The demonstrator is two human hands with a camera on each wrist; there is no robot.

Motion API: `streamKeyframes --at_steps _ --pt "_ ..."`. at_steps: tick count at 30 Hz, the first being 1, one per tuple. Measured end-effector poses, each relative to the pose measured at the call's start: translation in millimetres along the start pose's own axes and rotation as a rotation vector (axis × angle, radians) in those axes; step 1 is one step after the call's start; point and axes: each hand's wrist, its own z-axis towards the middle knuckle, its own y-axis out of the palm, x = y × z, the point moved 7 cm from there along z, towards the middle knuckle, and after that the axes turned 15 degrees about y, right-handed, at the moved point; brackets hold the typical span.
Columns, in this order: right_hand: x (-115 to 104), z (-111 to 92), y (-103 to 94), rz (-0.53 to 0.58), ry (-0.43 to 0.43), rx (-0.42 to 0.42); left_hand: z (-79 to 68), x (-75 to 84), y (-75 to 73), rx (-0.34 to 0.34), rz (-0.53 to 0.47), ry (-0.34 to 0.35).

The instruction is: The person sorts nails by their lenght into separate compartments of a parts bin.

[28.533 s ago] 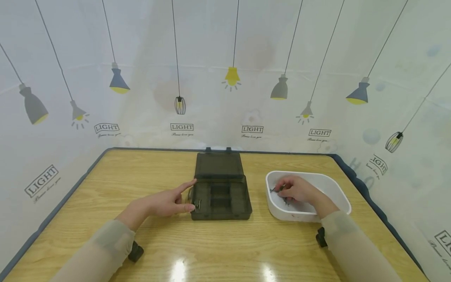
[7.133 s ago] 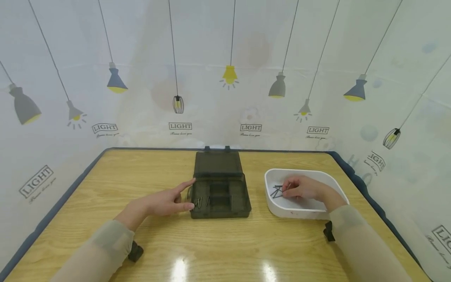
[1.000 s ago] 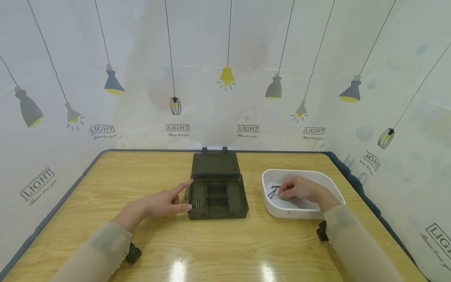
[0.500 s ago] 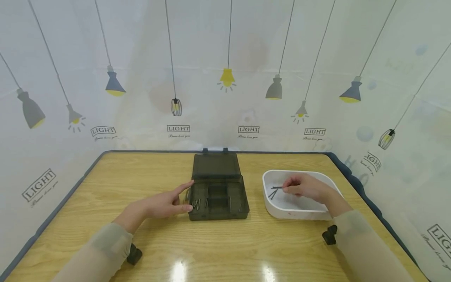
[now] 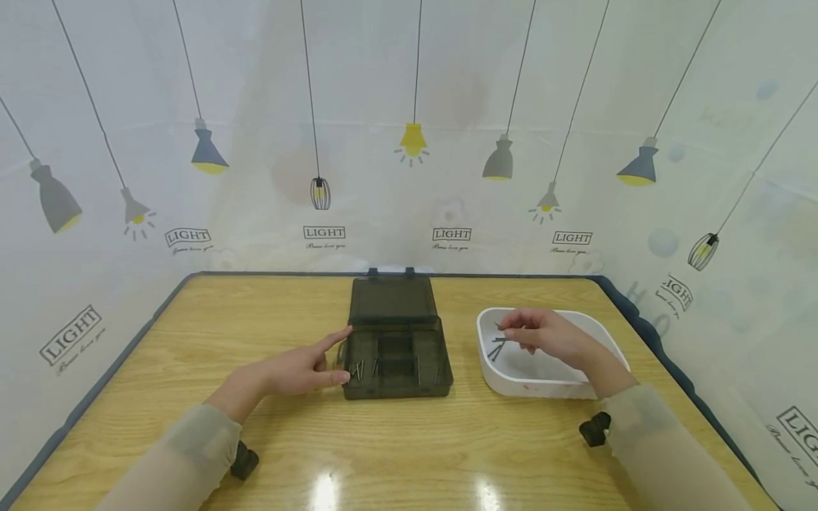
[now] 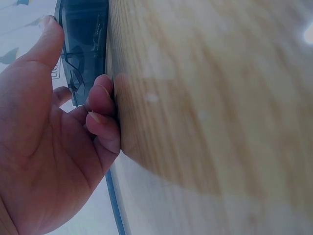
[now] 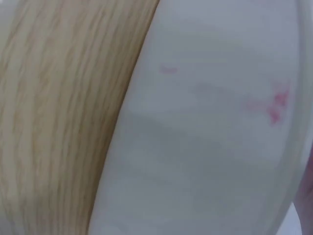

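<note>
Since half a second ago, the right hand (image 5: 552, 339) has tipped up a little, and one thin dark piece (image 5: 498, 326) now juts out beyond its fingertips, apart from the others below. Its thumb and index finger are together, clamped on that piece – held over the left end of a white tray (image 5: 543, 387). Just under the fingertips, a few loose dark pieces (image 5: 495, 350) lie on the tray's floor, some crossing. Pink marks (image 7: 279, 105) show on the tray's outer wall in the right wrist view.

Well to the left, the left hand (image 5: 295, 369) is where it was: thumb and index finger stretched apart, their tips touching the left side of a dark see-through box (image 5: 396, 390); in the left wrist view the other fingers bend in by the worktop (image 5: 409, 447). Thin pieces (image 5: 358, 370) stand out in the box's left part, with one or two more toward its right – and the lid (image 5: 393, 298) is folded back behind. Beyond the worktop hangs a pale sheet (image 5: 377, 64) printed with lamps.
</note>
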Motion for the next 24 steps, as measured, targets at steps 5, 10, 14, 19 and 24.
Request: streamKeyframes --at_steps 5,10,14,19,24 --pt "-7.0 -0.7 4.2 0.038 -0.027 -0.015 0.2 -0.1 -0.2 -0.002 0.002 -0.006" --pt "-15.2 -3.0 8.1 0.048 -0.057 -0.028 0.2 0.5 -0.2 -0.004 0.003 -0.009" --pt "-22.4 -3.0 12.2 0.049 -0.083 -0.034 0.1 1.2 -0.5 -0.002 0.008 -0.010" --pt "-29.9 -1.4 16.4 0.064 -0.083 -0.021 -0.1 1.2 -0.9 0.000 0.017 -0.013" --pt "-37.1 -1.8 21.3 0.130 -0.076 -0.040 -0.1 -0.1 0.0 -0.004 0.009 -0.017"
